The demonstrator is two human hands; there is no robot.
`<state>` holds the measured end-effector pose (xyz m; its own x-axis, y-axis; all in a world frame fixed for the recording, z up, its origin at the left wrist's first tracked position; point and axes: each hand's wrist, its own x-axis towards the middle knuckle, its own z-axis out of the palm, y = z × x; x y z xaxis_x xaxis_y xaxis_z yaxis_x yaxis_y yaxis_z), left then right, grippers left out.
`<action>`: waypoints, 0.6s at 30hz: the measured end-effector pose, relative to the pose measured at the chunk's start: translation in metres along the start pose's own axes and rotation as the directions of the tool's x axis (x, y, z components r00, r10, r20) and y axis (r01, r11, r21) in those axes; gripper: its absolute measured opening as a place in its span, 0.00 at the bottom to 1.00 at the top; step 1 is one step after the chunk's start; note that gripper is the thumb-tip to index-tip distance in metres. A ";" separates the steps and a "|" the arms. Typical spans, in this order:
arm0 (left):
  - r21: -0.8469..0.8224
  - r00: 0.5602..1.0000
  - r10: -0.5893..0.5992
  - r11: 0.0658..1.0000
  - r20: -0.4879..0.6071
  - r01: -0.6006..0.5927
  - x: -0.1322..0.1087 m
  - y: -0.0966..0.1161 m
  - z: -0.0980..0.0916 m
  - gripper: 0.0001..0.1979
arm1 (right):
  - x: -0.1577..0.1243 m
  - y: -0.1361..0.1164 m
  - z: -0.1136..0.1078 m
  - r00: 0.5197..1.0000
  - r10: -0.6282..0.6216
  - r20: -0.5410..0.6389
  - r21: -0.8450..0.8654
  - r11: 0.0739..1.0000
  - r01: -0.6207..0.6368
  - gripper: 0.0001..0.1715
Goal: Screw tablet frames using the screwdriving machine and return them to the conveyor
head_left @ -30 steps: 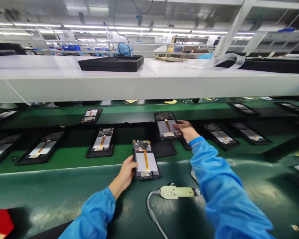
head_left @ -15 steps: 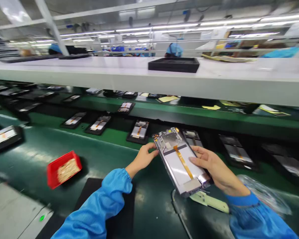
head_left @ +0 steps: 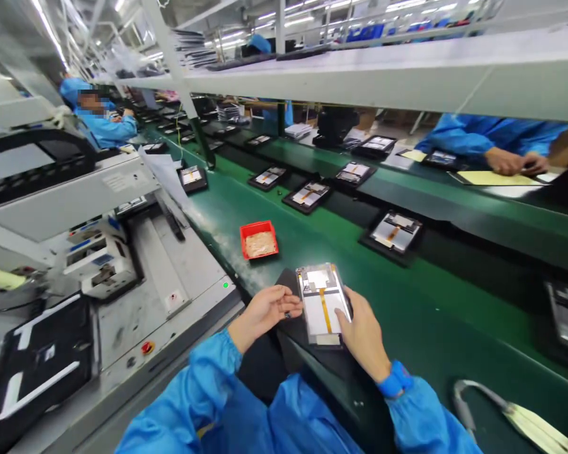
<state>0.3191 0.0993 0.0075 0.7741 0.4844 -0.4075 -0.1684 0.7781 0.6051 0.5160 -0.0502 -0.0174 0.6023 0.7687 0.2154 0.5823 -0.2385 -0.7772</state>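
We have one opened flat unit [head_left: 316, 315] in front of us, its white inner face and gold strip [head_left: 325, 309] turned up toward us. Our right hand [head_left: 363, 334] clamps it from three o'clock, thumb over the face. Our left hand [head_left: 265, 313] is at nine, palm up with the fingers loosely spread — whether they touch the edge we cannot tell, and a dark speck at the fingers is too small to name. Whether the unit rests on the green bench [head_left: 435, 318] or hangs just above it, we cannot tell either.

We judge the step in hand to be steadying this single piece. The next move, we think, calls for a hold by the edges — thumb clear of the strip — and a little care around the red bin [head_left: 257, 228] toward half past ten. Another unit [head_left: 392, 232] lies between one and two, well apart; a corded tool [head_left: 542, 429] is at four.
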 end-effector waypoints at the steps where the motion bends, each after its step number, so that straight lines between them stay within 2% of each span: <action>1: -0.072 0.999 0.012 0.997 -0.043 -0.015 0.005 -0.004 -0.001 0.06 | -0.004 -0.009 0.003 0.988 -0.146 -0.042 -0.112 0.984 0.141 0.22; 2: -0.125 0.997 0.012 0.992 -0.076 -0.022 0.009 -0.008 -0.001 0.04 | -0.009 -0.019 0.005 0.958 -0.284 -0.030 -0.174 0.946 0.275 0.19; 4: -0.187 0.996 0.001 0.982 -0.095 -0.019 0.015 -0.014 0.000 0.03 | -0.019 -0.039 0.012 0.858 -0.500 0.116 -0.180 0.839 0.513 0.16; 6: -0.207 0.998 -0.007 0.978 -0.067 -0.007 0.016 -0.018 0.001 0.03 | -0.026 -0.053 0.021 0.734 -0.625 0.264 -0.136 0.729 0.670 0.16; 7: -0.204 0.999 -0.007 0.979 -0.046 -0.002 0.016 -0.018 0.003 0.03 | -0.026 -0.057 0.025 0.697 -0.654 0.294 -0.126 0.696 0.707 0.16; 8: -0.196 1.000 -0.004 0.981 -0.030 -0.002 0.015 -0.018 0.004 0.03 | -0.026 -0.060 0.030 0.685 -0.668 0.290 -0.114 0.687 0.718 0.15; 9: -0.181 1.000 0.000 0.983 -0.021 -0.004 0.014 -0.017 0.005 0.03 | -0.024 -0.061 0.033 0.694 -0.668 0.267 -0.080 0.703 0.707 0.15; 10: -0.159 1.000 0.002 0.987 -0.020 -0.005 0.012 -0.015 0.007 0.04 | -0.021 -0.061 0.036 0.725 -0.648 0.234 -0.023 0.742 0.670 0.14; 11: -0.126 1.000 0.004 0.992 -0.026 -0.007 0.010 -0.013 0.008 0.06 | -0.018 -0.061 0.037 0.776 -0.597 0.203 0.049 0.798 0.601 0.13; 12: -0.071 0.999 0.011 0.997 -0.043 -0.014 0.006 -0.012 0.009 0.09 | -0.015 -0.060 0.038 0.843 -0.507 0.180 0.127 0.862 0.491 0.11; 14: 0.145 0.986 0.105 0.986 -0.129 -0.086 -0.004 -0.011 0.011 0.14 | -0.010 -0.059 0.038 0.956 -0.224 0.189 0.292 0.942 0.163 0.11; 15: 0.310 0.961 0.215 0.938 -0.171 -0.155 -0.010 -0.012 0.012 0.15 | -0.009 -0.058 0.037 0.973 -0.070 0.221 0.372 0.928 -0.018 0.13; 16: 0.489 0.918 0.353 0.842 -0.181 -0.227 -0.017 -0.014 0.013 0.13 | -0.008 -0.057 0.037 0.961 0.062 0.269 0.444 0.878 -0.181 0.16; 18: 0.774 0.807 0.586 0.544 -0.075 -0.324 -0.030 -0.019 0.015 0.08 | -0.009 -0.056 0.038 0.902 0.204 0.382 0.548 0.735 -0.399 0.20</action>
<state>0.3082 0.0637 0.0185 0.4803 0.8767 -0.0250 0.1305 -0.0433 0.9905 0.4573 -0.0212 0.0019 0.4535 0.8708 -0.1900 -0.1113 -0.1562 -0.9814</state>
